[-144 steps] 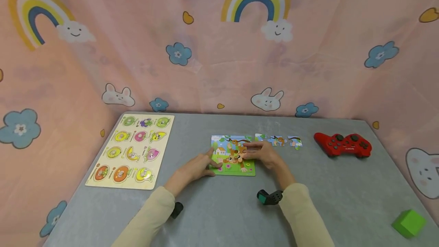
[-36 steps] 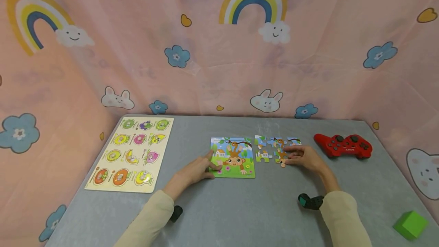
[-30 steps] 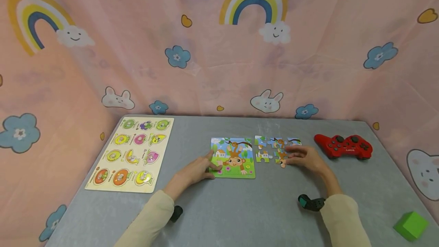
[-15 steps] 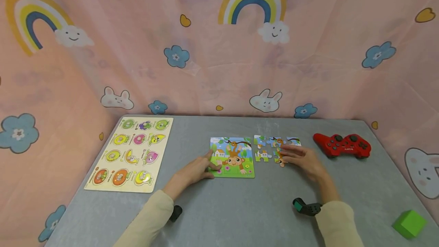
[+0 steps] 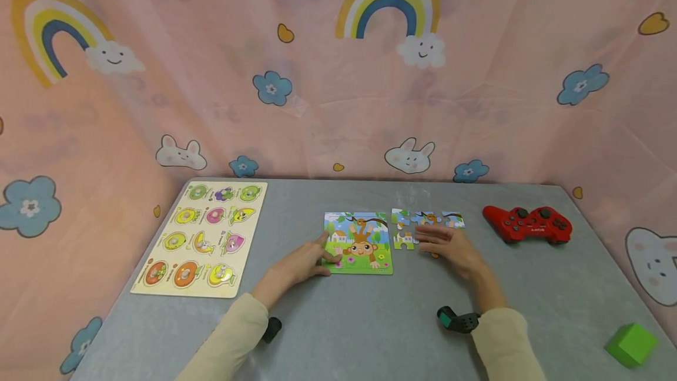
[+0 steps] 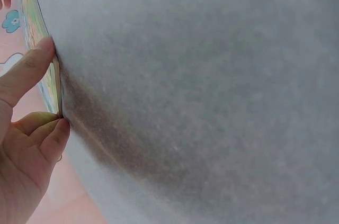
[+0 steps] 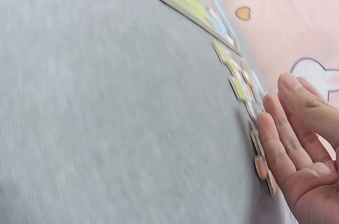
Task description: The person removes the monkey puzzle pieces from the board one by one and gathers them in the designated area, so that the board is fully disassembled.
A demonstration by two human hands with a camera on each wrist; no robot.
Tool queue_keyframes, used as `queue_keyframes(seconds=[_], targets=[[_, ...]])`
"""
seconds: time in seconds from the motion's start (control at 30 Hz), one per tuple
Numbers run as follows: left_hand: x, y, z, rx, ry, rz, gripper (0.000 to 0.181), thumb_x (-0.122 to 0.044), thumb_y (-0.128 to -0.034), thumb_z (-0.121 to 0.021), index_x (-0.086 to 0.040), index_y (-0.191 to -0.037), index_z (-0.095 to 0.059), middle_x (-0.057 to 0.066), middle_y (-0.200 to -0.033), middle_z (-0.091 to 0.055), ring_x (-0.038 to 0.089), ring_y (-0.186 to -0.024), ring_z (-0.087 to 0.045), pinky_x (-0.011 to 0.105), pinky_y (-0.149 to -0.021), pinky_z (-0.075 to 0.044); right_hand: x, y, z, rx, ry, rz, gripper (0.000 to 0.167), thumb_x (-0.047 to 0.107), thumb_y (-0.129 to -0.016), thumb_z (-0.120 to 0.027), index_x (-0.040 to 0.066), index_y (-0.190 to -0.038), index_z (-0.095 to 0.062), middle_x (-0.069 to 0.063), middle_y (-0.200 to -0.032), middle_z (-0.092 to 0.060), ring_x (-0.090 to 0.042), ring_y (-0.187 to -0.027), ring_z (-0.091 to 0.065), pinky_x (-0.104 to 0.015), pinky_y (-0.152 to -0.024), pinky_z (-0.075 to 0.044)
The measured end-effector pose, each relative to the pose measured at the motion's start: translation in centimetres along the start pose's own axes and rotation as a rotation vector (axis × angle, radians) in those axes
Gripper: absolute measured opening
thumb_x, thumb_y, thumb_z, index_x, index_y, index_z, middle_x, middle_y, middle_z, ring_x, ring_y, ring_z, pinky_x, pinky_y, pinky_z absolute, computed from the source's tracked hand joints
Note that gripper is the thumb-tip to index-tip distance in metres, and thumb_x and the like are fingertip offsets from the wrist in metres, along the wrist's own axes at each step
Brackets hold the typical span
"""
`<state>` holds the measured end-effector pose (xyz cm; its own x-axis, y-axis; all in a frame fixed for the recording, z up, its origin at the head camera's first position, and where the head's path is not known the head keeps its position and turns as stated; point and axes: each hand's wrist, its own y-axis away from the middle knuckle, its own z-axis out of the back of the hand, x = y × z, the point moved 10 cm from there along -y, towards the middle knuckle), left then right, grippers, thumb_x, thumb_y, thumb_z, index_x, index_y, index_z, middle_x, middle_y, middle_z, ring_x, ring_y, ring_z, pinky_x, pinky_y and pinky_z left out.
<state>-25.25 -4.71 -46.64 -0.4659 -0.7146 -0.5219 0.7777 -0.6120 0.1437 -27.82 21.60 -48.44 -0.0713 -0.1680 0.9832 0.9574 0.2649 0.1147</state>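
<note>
My left hand (image 5: 297,261) holds the left edge of a monkey jigsaw puzzle (image 5: 364,247) that lies flat on the grey table. In the left wrist view its thumb (image 6: 33,69) and curled fingers (image 6: 48,132) bear on the board's edge. Right of the board lie several loose jigsaw pieces (image 5: 404,240), roughly in two rows. My right hand (image 5: 456,251) is over the lower row, its fingers nearly straight and partly hiding a monkey-face piece. The right wrist view shows these fingers (image 7: 275,144) with nothing between them and the thumb.
A board of fruit pictures (image 5: 182,254) lies at the left of the grey table (image 5: 370,328). On the right are a red game controller (image 5: 529,224) and, nearer, a green block (image 5: 631,345). A pink patterned cloth (image 5: 338,104) stands behind the table.
My right hand went from the puzzle's right edge to the loose pieces on the right, then slid back leftwards across the lower row. The left hand has stayed on the puzzle.
</note>
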Motion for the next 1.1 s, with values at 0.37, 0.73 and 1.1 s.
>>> queue_keyframes(seconds=[0.37,0.73,1.1], targets=[[0.3,0.0,-0.2,0.002,0.01,0.017,0.04,-0.016,-0.085,-0.072,-0.011,-0.124,-0.065,0.029,-0.151,-0.022,0.041,-0.134,-0.035,0.047,-0.105,-0.037,0.4,-1.3,-2.7,0.054,-0.052,0.012,0.05,-0.003,-0.088,-0.065,-0.012,-0.134,-0.047,-0.029,-0.135,-0.048,-0.013,-0.111,-0.062,-0.022,-0.086,-0.051],[0.2,0.0,-0.2,0.0,0.005,0.02,0.039,-0.017,-0.0848,-0.072,-0.011,-0.123,-0.065,0.028,-0.152,-0.022,0.041,-0.134,-0.035,0.046,-0.105,-0.037,1.0,-2.2,-4.8,0.08,-0.044,0.01,0.049,-0.004,-0.087,-0.065,-0.013,-0.133,-0.048,-0.03,-0.132,-0.051,-0.018,-0.111,-0.063,-0.025,-0.085,-0.052],[0.3,-0.1,-0.1,-0.005,0.007,0.02,0.041,-0.017,-0.0846,-0.072,-0.012,-0.125,-0.064,0.029,-0.152,-0.021,0.041,-0.134,-0.035,0.046,-0.105,-0.037,2.5,-3.2,-6.3,0.077,0.15,0.067,0.042,-0.005,-0.085,-0.068,-0.015,-0.124,-0.055,-0.031,-0.126,-0.055,-0.041,-0.108,-0.06,-0.03,-0.082,-0.054]])
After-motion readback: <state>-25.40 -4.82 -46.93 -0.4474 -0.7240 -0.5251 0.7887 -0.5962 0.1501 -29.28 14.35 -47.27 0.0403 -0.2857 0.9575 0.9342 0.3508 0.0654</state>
